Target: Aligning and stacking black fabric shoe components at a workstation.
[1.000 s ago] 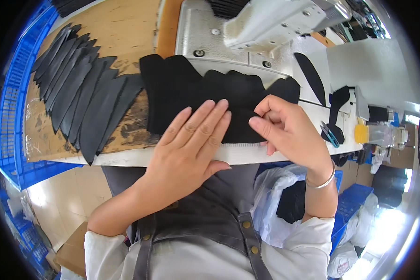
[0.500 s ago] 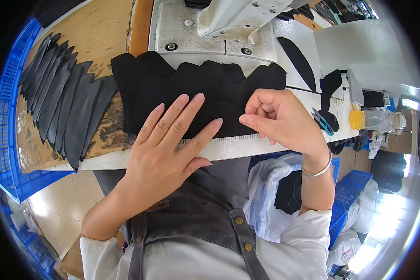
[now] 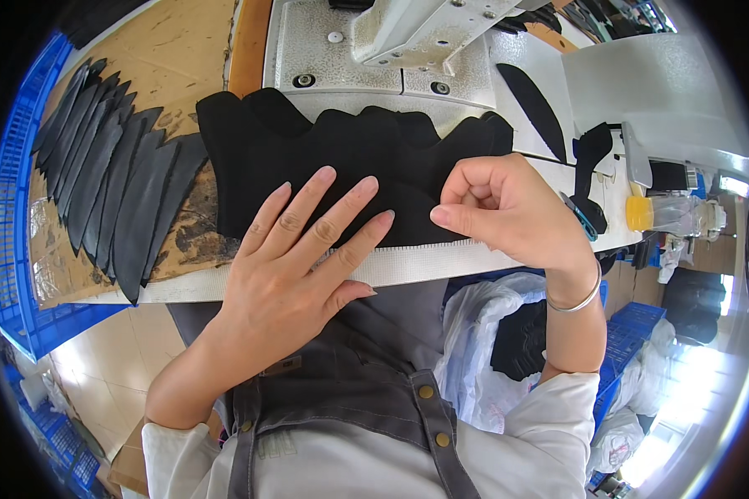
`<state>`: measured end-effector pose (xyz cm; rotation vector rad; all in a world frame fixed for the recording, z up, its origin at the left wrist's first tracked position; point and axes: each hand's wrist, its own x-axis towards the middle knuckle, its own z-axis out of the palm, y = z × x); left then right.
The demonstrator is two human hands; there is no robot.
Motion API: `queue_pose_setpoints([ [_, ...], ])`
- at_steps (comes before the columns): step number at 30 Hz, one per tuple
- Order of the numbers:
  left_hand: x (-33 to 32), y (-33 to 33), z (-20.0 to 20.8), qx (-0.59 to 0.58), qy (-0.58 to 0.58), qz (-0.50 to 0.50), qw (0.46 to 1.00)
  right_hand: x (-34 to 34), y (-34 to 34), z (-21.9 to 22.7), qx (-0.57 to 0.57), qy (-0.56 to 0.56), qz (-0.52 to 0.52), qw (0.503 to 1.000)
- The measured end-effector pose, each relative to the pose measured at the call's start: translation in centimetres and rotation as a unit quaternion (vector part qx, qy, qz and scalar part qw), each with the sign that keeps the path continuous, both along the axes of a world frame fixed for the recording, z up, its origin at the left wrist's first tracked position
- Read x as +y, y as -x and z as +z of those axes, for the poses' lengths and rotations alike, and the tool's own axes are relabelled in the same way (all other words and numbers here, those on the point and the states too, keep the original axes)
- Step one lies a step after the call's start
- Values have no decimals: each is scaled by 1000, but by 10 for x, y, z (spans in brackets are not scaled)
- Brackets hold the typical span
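A wide black fabric piece (image 3: 308,150) with a wavy far edge lies across the front of the white sewing table (image 3: 374,268). My left hand (image 3: 287,266) rests flat on its near middle part, fingers spread. Over its right end, my right hand (image 3: 516,212) is curled with thumb and forefinger close together. Whether those fingers pinch anything is hidden or too small to see. Beyond the fabric stands a white sewing machine (image 3: 424,37). Partly behind my right wrist lie small teal thread snips (image 3: 581,218), beside a narrow black cut piece (image 3: 589,162).
Overlapping dark leaf-shaped pieces (image 3: 108,179) lie on a brown board (image 3: 183,62) at left, near a blue crate (image 3: 17,166). A pointed black piece (image 3: 531,108) and a yellow-capped bottle (image 3: 662,214) are at right. Below, a plastic bag (image 3: 470,358) holds black pieces.
My right hand has shifted slightly right, covering more of the snips. Fingers of my left hand have moved a little on the fabric, which stays nearly in place.
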<state>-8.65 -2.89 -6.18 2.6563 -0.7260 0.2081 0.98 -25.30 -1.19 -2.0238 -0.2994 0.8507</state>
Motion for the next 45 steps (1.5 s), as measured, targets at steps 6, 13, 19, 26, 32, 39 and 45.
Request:
queue_pose_setpoints([
  [6,0,-2,1,6,14,-5,1000,1,6,-3,-66,49,4,997],
  [13,1,-2,3,13,23,-5,1000,-1,6,-7,-72,49,11,996],
  [19,0,-1,3,15,23,-4,1000,-1,6,-7,-74,45,15,996],
  [26,0,-2,3,15,21,-3,1000,-2,4,-7,-67,44,21,997],
  [32,-3,-6,10,11,3,-22,1000,2,7,-6,-103,71,17,992],
  [39,-18,-24,2,11,35,-24,999,-8,18,-13,-208,105,-31,972],
  [45,-15,-30,4,10,-13,-77,997,-16,33,-25,-249,35,-85,964],
])
